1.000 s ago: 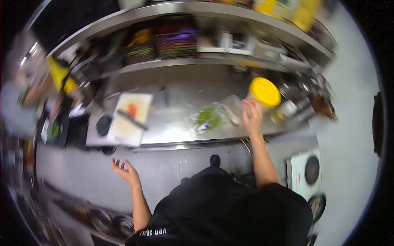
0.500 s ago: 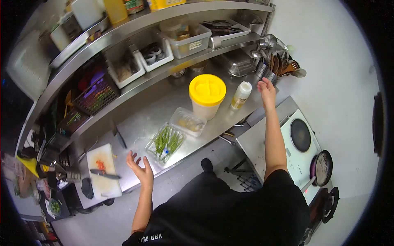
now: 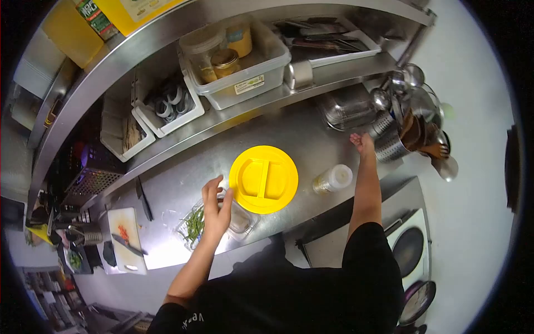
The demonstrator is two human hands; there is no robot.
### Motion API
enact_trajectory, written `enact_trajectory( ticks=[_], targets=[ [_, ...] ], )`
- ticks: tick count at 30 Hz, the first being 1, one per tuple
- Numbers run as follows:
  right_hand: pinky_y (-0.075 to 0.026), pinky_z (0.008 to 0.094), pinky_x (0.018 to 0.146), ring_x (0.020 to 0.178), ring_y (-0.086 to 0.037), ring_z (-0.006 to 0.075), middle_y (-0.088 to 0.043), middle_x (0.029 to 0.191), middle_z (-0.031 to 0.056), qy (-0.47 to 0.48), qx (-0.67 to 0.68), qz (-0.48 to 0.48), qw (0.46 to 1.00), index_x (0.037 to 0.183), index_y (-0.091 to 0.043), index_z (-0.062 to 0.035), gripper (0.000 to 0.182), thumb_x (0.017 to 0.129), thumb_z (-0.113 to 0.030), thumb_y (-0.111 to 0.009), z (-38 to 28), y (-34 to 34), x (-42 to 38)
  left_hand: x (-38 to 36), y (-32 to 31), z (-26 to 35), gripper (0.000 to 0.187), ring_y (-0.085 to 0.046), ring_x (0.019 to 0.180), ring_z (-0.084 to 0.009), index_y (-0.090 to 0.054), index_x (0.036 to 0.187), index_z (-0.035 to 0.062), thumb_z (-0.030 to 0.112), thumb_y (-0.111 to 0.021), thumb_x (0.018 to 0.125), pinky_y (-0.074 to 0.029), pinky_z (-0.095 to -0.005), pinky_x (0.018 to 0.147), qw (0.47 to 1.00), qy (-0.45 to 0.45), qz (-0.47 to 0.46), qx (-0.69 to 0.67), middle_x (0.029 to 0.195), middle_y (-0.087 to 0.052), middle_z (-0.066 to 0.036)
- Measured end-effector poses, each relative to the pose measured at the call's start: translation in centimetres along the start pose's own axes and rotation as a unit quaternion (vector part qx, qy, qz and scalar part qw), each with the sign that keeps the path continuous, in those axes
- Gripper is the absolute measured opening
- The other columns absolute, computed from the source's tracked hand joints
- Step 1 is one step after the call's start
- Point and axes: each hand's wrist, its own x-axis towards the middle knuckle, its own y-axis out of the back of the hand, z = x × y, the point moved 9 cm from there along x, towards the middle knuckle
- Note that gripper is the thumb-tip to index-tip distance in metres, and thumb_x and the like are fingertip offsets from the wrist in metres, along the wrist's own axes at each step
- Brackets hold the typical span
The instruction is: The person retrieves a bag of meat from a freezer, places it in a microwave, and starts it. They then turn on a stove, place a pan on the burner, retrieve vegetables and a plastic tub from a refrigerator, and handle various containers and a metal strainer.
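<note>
Hardly any text I can read here. The green-and-red label on the yellow carton on the top shelf carries white letters, maybe "WIC", too tilted to be sure. The big yellow box beside it has a pale label with print, unreadable. The white sticker on the front wall of the clear plastic bin on the lower shelf has small dark lines, too small to read. White lettering on my black shirt is cut off, looks like "VE". No numbers or signs I can make out.
</note>
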Motion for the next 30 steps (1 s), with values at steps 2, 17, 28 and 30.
enact_trajectory(
  ticks=[2,17,28,30],
  targets=[
    [-0.051,0.0482,0.086,0.084,-0.060,0.0311,-0.055,0.100,0.0167,0.054,0.070,0.018,0.996,0.127,-0.044,-0.0063,0.037,0.101,-0.028,-0.029,-1.8,-1.2,-1.2,2.4,-2.7,-3.4,0.052,-0.055,0.101,-0.0315,-0.051,0.125,-0.0009,0.027,-0.068,0.084,-0.048,-0.0372,0.082,0.991,0.106,-0.081,-0.003,0.115,-0.052,-0.020],
    [-0.037,0.0238,0.046,0.048,-0.038,0.0109,-0.042,0.058,-0.0022,0.138,0.273,0.018,0.952,0.074,-0.043,-0.0172,0.040,0.099,-0.048,-0.034,-7.0,-5.7,-3.4,5.7,-1.8,-4.5,0.029,-0.054,0.083,-0.0328,-0.062,0.106,-0.0035,0.016,-0.062,0.084,-0.045,-0.0381,0.075,0.995,0.084,0.000,0.055,0.089,-0.054,-0.018],
    [-0.029,0.0232,0.044,0.045,-0.033,0.0106,-0.035,0.054,-0.0049,0.072,0.156,0.007,0.985,0.074,-0.045,-0.0172,0.049,0.090,-0.063,-0.044,-0.1,-2.8,-9.8,6.0,7.7,-15.6,0.027,-0.059,0.084,-0.0244,-0.061,0.102,-0.0066,0.014,-0.064,0.084,-0.047,-0.0341,0.076,0.972,0.136,0.190,-0.007,0.097,-0.060,-0.017],
    [-0.027,0.0231,0.043,0.044,-0.031,0.0104,-0.033,0.054,-0.0050,0.054,0.130,-0.030,0.990,0.074,-0.045,-0.0170,0.049,0.088,-0.064,-0.046,0.8,-2.4,-9.4,6.1,9.4,-15.8,0.027,-0.060,0.082,-0.0225,-0.061,0.102,-0.0069,0.015,-0.064,0.085,-0.048,-0.0328,0.074,0.967,0.163,0.193,-0.035,0.094,-0.062,-0.016]
  ],
)
